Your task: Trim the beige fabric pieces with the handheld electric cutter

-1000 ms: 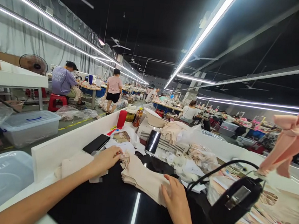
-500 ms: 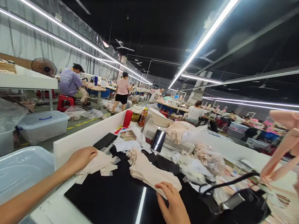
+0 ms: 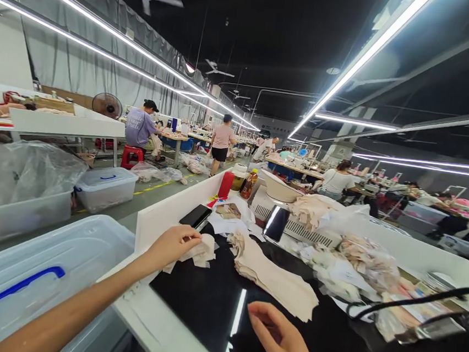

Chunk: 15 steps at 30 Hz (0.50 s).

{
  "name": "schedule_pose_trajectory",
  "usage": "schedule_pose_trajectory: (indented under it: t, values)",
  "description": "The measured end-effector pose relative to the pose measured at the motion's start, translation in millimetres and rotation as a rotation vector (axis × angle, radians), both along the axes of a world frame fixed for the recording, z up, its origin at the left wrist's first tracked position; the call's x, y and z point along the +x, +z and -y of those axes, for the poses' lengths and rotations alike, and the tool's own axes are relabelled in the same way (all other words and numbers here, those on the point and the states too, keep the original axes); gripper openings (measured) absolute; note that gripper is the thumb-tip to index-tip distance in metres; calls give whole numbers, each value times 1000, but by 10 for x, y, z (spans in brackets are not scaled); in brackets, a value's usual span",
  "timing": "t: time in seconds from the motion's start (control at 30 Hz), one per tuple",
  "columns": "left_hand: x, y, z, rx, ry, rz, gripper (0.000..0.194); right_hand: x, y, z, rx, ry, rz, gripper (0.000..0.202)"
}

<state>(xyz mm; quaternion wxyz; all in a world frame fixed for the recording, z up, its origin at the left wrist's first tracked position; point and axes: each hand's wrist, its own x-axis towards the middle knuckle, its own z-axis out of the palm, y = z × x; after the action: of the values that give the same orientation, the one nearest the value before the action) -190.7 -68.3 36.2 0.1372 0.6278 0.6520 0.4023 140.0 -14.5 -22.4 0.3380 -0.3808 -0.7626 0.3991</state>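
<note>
My left hand [image 3: 174,246] is over the left side of the black tabletop [image 3: 201,300], at a small pile of pale beige fabric pieces [image 3: 205,252]. Its thumb and forefinger are pressed together; what lies between them is too small to make out. A longer stack of beige fabric pieces [image 3: 272,276] lies flat across the middle. My right hand [image 3: 283,338] hovers in front of that stack, apart from it, with fingers curved, thumb separate and nothing held.
Behind the stacks stand a dark upright phone [image 3: 276,223], a bottle [image 3: 249,184] and a red object [image 3: 226,186]. Bagged fabric [image 3: 369,261] is heaped at the right. A low white board [image 3: 160,207] edges the table; a lidded plastic bin [image 3: 82,250] stands left. Co-workers sit and stand beyond.
The view has turned left. My right hand has come off the long fabric stack towards me. My left hand stays at the small pile, its thumb and forefinger now visibly pinched.
</note>
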Motion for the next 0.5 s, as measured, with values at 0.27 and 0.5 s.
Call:
schedule_pose_trajectory:
  t: [0.27,0.5]
  values:
    - [534,48,228,-70,-348,259,30,-396,68,429,-762,-68,-335,74]
    - [810,-215,314,-289,-517,493,53,-292,223,633,-795,14,-517,48]
